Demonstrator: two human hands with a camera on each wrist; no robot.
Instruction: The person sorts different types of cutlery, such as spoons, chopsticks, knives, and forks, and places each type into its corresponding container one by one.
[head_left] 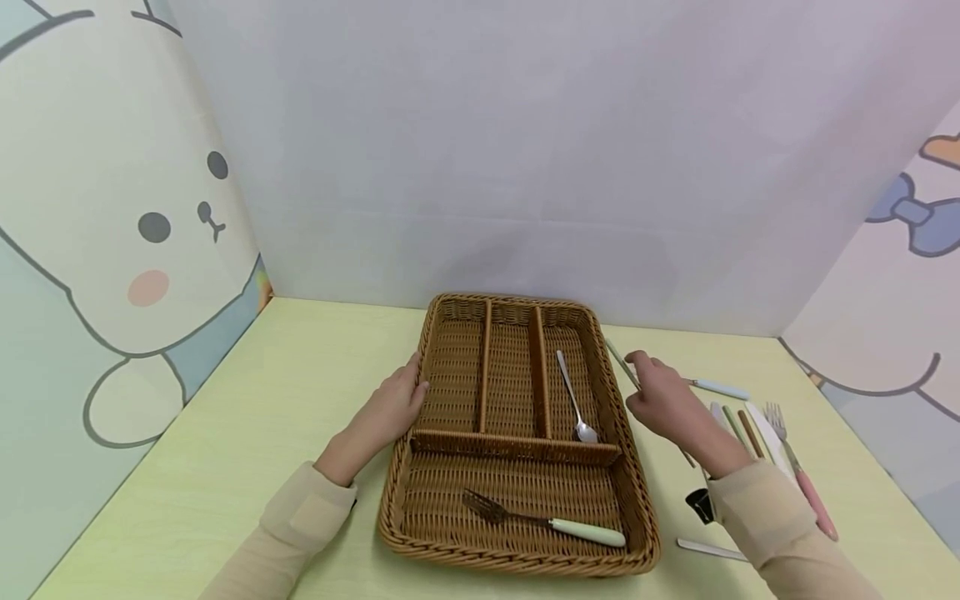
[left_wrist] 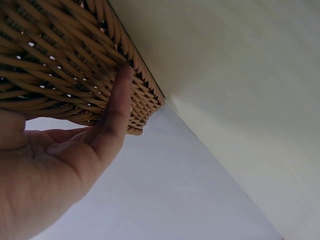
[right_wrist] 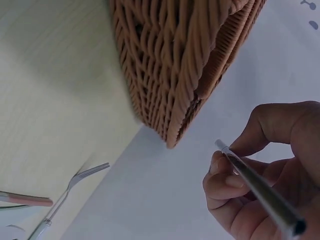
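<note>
A brown wicker cutlery basket (head_left: 517, 450) with several compartments stands on the table. My left hand (head_left: 386, 408) rests against its left side; in the left wrist view an extended finger (left_wrist: 118, 102) lies along the woven outer wall (left_wrist: 60, 65). My right hand (head_left: 663, 404), beyond the basket's right side, pinches a thin green chopstick (head_left: 623, 364). Close up, the chopstick (right_wrist: 260, 190) shows a silvery end, held between thumb and fingers. A silver spoon (head_left: 573, 400) lies in the right compartment. In the front compartment is a fork with a pale green handle (head_left: 588, 532).
Right of the basket lie a pink-handled fork (head_left: 813, 500), a blue-handled utensil (head_left: 720, 388), a white knife (head_left: 768, 437), green (head_left: 738, 429) and brown (head_left: 750, 433) sticks, and a silver handle (head_left: 711, 549). A pale cloth wall (head_left: 525, 208) borders the back.
</note>
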